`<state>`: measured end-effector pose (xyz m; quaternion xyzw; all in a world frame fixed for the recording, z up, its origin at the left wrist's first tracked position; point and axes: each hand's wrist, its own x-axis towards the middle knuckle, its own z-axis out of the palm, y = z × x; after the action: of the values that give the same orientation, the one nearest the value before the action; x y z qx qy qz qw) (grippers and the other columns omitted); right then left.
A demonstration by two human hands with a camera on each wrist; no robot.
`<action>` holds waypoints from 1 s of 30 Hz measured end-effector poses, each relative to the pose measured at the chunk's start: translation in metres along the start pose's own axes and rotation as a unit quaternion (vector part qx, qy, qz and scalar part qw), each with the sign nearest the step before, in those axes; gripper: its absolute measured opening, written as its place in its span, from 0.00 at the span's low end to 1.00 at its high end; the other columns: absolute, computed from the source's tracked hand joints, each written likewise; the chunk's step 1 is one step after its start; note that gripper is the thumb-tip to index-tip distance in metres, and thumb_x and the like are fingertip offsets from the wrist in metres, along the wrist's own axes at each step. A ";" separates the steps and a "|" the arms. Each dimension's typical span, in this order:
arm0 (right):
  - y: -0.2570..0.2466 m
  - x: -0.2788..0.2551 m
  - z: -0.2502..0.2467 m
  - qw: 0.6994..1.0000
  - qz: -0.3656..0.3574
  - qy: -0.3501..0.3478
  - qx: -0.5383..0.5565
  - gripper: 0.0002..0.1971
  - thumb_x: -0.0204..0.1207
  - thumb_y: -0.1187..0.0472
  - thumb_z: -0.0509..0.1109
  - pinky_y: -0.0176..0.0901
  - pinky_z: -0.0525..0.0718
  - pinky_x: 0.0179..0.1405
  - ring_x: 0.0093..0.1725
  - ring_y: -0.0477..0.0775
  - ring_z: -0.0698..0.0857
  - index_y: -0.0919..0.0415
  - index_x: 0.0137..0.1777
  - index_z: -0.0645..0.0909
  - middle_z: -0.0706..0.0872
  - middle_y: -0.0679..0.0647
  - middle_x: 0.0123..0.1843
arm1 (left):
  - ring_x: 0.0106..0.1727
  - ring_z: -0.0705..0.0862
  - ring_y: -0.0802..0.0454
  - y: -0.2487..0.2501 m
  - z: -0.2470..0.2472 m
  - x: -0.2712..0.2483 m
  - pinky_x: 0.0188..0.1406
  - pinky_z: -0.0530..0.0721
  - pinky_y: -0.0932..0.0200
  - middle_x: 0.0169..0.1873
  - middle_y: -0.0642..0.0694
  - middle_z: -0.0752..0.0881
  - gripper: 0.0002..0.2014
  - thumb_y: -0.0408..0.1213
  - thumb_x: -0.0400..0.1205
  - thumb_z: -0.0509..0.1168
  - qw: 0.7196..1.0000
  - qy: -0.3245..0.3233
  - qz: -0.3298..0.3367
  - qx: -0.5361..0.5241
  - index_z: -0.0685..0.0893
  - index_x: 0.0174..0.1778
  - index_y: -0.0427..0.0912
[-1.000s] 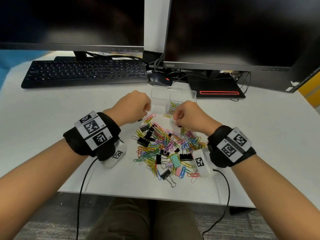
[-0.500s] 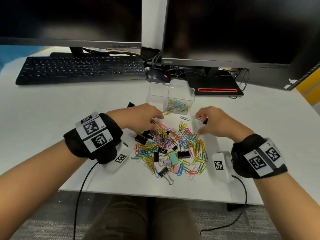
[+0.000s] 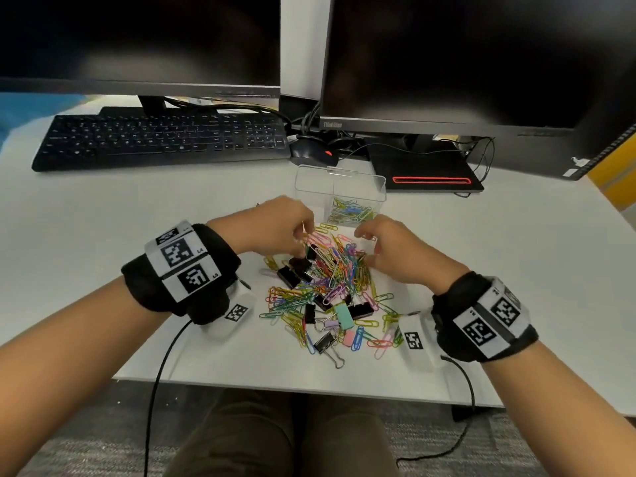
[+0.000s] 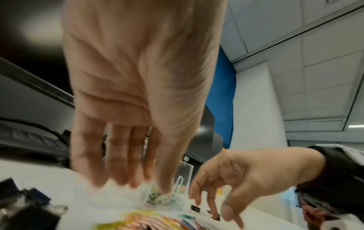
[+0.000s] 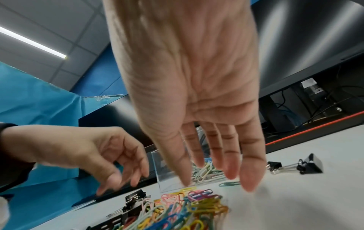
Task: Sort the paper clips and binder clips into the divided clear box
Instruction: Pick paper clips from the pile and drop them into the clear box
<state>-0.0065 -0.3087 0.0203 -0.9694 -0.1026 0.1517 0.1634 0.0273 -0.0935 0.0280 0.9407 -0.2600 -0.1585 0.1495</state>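
Paper clips (image 3: 330,270) are still mostly in one tangled, multicolour heap on the counter (image 3: 137,218), right between the two hands, with black binder clips (image 3: 292,273) mixed in along the left side and near edge, plus a couple of pastel ones. The box (image 3: 339,197) sits just past the far edge of the heap, so every drop is a short reach forward and away from the body. Its right compartment already has a layer of paper clips; the left one looks empty from the head view, though the clear walls make that hard to swear to.

The left hand (image 3: 275,228) is down on the far-left corner of the heap, fingers curled and bunched; it seems to be pinching at a clip, but I can't tell if it actually has one. The right hand (image 3: 385,246) hovers at the far-right corner, fingers loosely bent, and looks to be holding nothing. Both are about equally near the box; the right one lines up better with the paper-clip side.

The clips lie every which way, so no single long axis to line up with. In the way: the tangle itself, probably, since hooked clips tend to come up in chains.

Behind the box there's a mouse (image 3: 311,154), a keyboard (image 3: 161,139) and two monitors, none of them in the path. Two loose binder clips show off to the right in the right wrist view.
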 end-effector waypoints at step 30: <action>-0.005 0.026 -0.007 0.971 -0.025 0.069 0.228 0.09 0.62 0.68 0.83 0.47 0.84 0.37 0.34 0.53 0.84 0.66 0.43 0.91 0.91 0.65 0.38 | 0.69 0.70 0.41 -0.016 -0.026 0.042 0.66 0.65 0.44 0.66 0.48 0.81 0.31 0.50 0.77 0.70 0.983 0.168 -0.049 0.048 0.71 0.77 0.51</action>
<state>0.0189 -0.2997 0.0222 -0.9118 -0.0781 0.1000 0.3905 0.0783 -0.0974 0.0362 0.9715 -0.1924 0.0076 0.1379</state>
